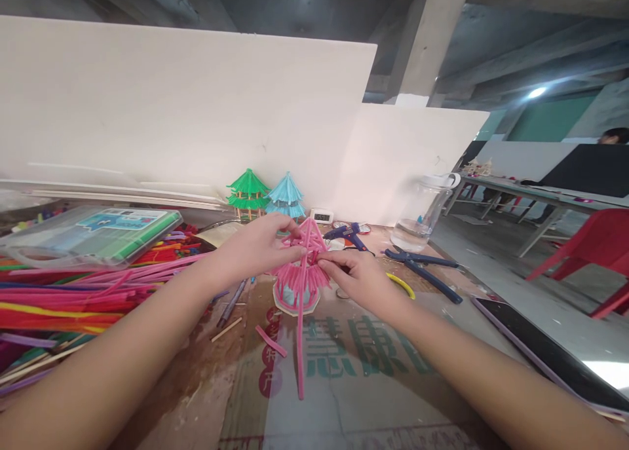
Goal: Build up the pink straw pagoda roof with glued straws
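A small pink pagoda model (301, 281) made of pipe cleaners stands on flattened cardboard (344, 384) in the middle of the table. My left hand (255, 245) pinches the left side of its roof tip. My right hand (358, 276) pinches the right side, fingers closed on a pink strand. A long pink pipe cleaner (299, 352) hangs from the roof down toward me. A short pink offcut (270, 340) lies beside it on the cardboard.
Finished green (247, 193) and blue (286, 197) pagodas stand by the white wall. A heap of coloured pipe cleaners (63, 299) and a plastic case (93, 234) fill the left. A glue gun (346, 234), pliers (425, 270), clear jar (422, 217) and a phone (545, 352) lie right.
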